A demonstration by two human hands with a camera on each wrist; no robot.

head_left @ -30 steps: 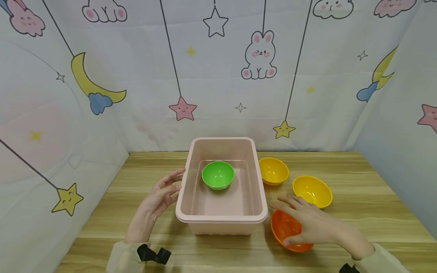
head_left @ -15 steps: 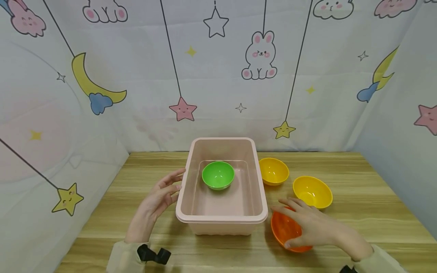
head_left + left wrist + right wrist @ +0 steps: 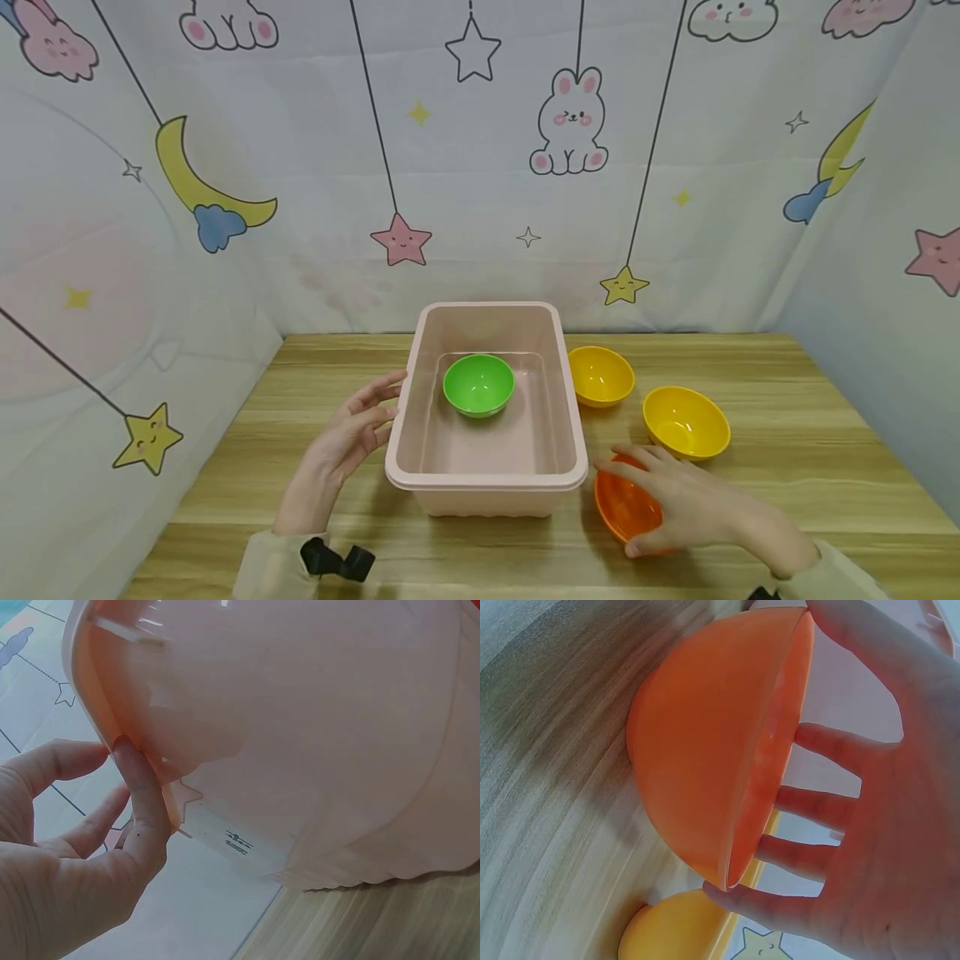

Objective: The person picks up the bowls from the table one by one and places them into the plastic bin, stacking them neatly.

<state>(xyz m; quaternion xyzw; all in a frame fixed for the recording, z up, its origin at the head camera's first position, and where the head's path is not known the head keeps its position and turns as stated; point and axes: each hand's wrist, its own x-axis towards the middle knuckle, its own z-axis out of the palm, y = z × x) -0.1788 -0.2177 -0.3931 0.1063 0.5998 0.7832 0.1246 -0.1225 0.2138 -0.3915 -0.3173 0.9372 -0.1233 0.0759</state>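
Touches, with relaxed left hand [image 3: 351, 437], the left edge of the bin [image 3: 480, 482]. Grips across the rim, with right hand [image 3: 693, 507], the orange bowl [image 3: 624, 504] just right of the bin, with narrow gap between. Has little room towards the nearer yellow bowl [image 3: 686, 417], more inside the bin, in front of the green bowl [image 3: 478, 385].

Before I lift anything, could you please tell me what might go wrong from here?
The right hand has the orange bowl only by fingertips at its rim, so it could slip if lifted.
The nearer yellow bowl sits close beside those fingers and might get knocked.
The left hand touches the tub at its rim; a push there could shift it and the green bowl inside.
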